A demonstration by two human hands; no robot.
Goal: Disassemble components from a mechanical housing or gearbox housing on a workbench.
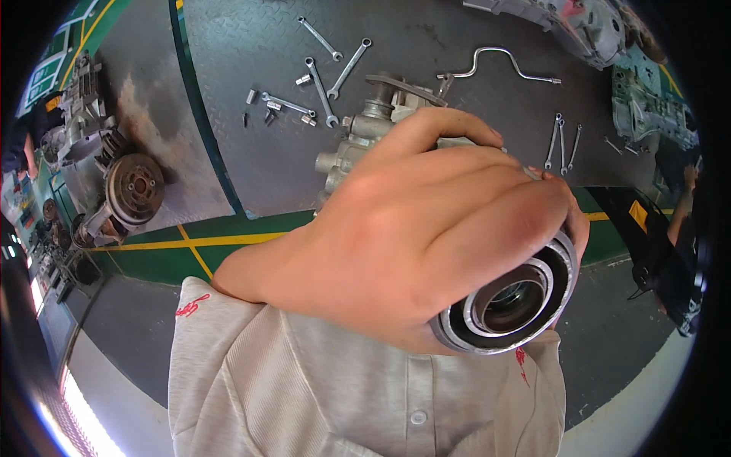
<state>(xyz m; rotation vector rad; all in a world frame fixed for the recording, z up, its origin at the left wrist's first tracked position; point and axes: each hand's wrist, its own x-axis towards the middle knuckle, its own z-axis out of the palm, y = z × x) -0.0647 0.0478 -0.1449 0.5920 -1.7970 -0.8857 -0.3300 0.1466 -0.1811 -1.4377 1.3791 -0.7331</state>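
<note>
My left hand [396, 228] reaches in from the lower left, fingers closed around a tubular metal housing [567, 274]. Its round end faces up at me and shows nested rings around a dark bore. Along the housing's right side a strip of my right hand [580, 221] shows, curled against it; the rest is hidden behind the left hand and the housing. Beyond my left hand lies a grey cast gearbox [358, 145] with a flat lever arm [407, 85] on top. My hand covers much of it, so I cannot tell whether the housing is joined to it.
The dark metal workbench [251, 167] holds several combination wrenches [350, 68], small sockets [251, 97] and a cranked speed handle [487, 52]. More castings [590, 30] stand at the far right. A drivetrain assembly with a rusty drum [135, 189] lies at left. Other people [678, 221] are at the edges.
</note>
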